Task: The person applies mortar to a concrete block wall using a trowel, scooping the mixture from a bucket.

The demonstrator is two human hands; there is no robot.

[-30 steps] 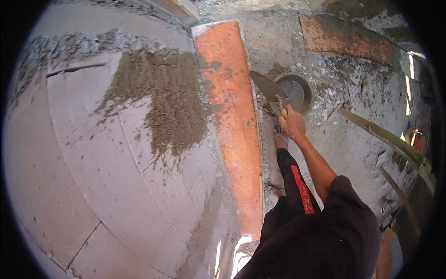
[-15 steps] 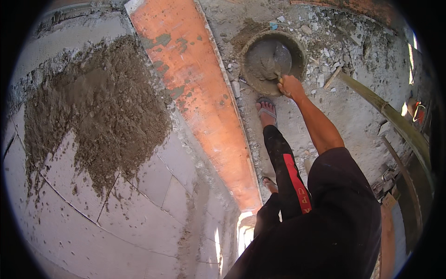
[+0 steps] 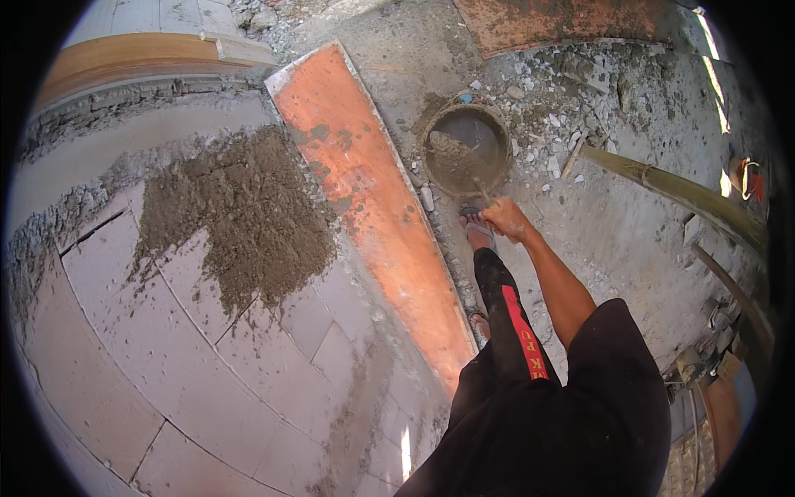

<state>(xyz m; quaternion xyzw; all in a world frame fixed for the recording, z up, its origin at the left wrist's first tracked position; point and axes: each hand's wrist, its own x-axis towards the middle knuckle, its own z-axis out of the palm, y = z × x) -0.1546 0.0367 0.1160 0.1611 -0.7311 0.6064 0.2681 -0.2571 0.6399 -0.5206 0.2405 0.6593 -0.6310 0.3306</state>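
Note:
My right hand [image 3: 508,219] is closed round the handle of a trowel [image 3: 482,190]. The blade carries a heap of wet mortar [image 3: 454,151] and sits over the round bucket [image 3: 424,166], inside its rim. Below the blade, grey, wet-looking mix fills part of the bucket. To the left, a rough patch of wet mortar [image 3: 248,215] covers part of a pale block wall [image 3: 265,364], with ragged lower edges and splashes beneath. No part of my left hand shows.
A long orange board [image 3: 373,207], spotted with mortar, lies between wall and bucket. My sandalled foot [image 3: 479,232] stands just below the bucket. Rubble [image 3: 553,141] is strewn to its right, near a bamboo pole [image 3: 671,186]. Another orange panel [image 3: 546,25] lies at the far edge.
My right hand has drawn back toward me. The trowel blade, earlier down in the bucket's mix, now shows raised with mortar heaped on it. The whole view has shifted.

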